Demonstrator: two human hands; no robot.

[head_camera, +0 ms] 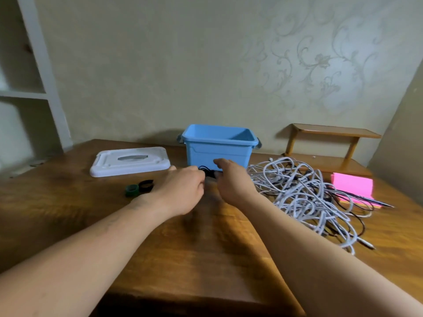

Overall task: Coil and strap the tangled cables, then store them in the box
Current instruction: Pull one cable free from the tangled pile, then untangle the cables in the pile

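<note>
An open blue box [217,152] stands at the back of the wooden table [68,213]. Right in front of it a small black cable [207,172] sits between my two hands. My left hand [183,188] has its fingers curled round the cable's left side. My right hand [231,177] pinches its right side, fingers bent, close to the box's front wall. Most of the cable is hidden by the hands. A big tangle of white and black cables [304,193] lies to the right. Two strap rolls, green [131,190] and black [146,185], lie left of my left hand.
The box's white lid [130,161] lies flat at the back left. A pink sticky-note pad [352,186] with a pen sits at the far right. A small wooden shelf [329,143] stands behind the tangle. White shelving is at the left wall.
</note>
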